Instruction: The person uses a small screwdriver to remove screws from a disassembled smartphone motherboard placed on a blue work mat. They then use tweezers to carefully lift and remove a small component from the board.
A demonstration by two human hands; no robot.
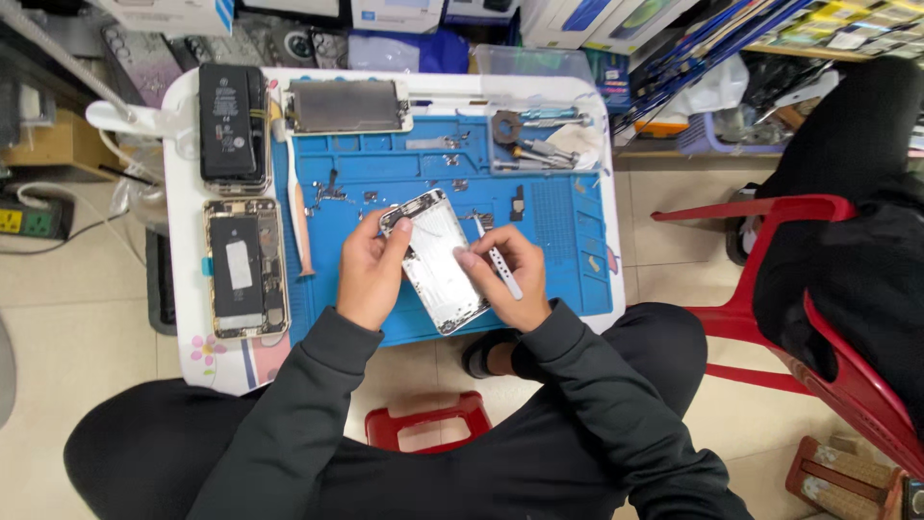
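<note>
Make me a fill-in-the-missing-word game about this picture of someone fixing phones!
1. Both hands hold a silver phone shell over a work mat coloured ____.
2. The right hand also holds a thin ____ tool.
3. The left hand grips the shell's top ____ corner.
4. Beside the table stands a plastic chair coloured ____.

Missing words: blue; white; left; red

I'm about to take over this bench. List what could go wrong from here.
1. Tiny screws and brackets lie loose on the blue mat; a sleeve could sweep them off.
2. The right hand grips metal tweezers against the bare phone housing held by the left hand; a slip could scratch it.
</note>
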